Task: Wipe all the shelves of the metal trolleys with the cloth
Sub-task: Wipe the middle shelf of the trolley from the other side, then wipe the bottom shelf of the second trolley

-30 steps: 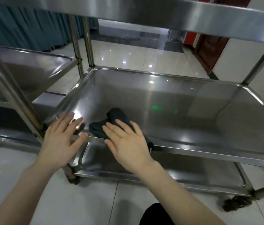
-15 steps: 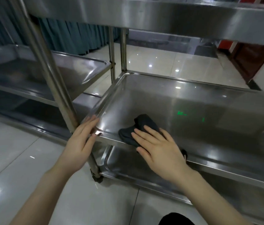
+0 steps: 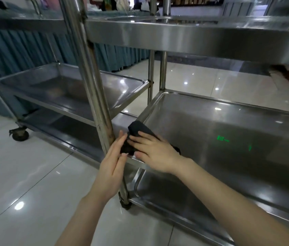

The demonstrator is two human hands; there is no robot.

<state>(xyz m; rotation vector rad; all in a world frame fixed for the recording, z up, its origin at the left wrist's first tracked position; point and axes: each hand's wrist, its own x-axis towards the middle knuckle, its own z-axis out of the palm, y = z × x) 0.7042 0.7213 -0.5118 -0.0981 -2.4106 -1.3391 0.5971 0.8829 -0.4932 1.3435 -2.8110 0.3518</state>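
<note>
Two steel trolleys stand side by side on the glossy tiled floor (image 3: 24,174), and we are crouched at the front left corner of the nearer trolley (image 3: 193,34). Our dark cloth (image 3: 138,129) lies bunched in that corner of its middle shelf (image 3: 220,125), draped partly over the shelf's raised front rim, right beside the upright corner post (image 3: 94,86). Our right hand (image 3: 155,153) lies flat on the cloth with its fingers straight and slightly spread, pressing it down against the rim. Our left hand (image 3: 112,167) stands edge-on between post and cloth, fingers straight and held together, their inner side and the thumb tip touching the cloth's left end; it is not wrapped round anything. A green glint (image 3: 222,138) shows on the shelf's surface to the right of the cloth. Below our arms we see the bottom shelf (image 3: 175,197). The second trolley (image 3: 65,89) stands to the left, its shelves bare steel, one black caster (image 3: 19,134) on the tiles. Behind it hangs a pleated teal curtain (image 3: 15,48).
</note>
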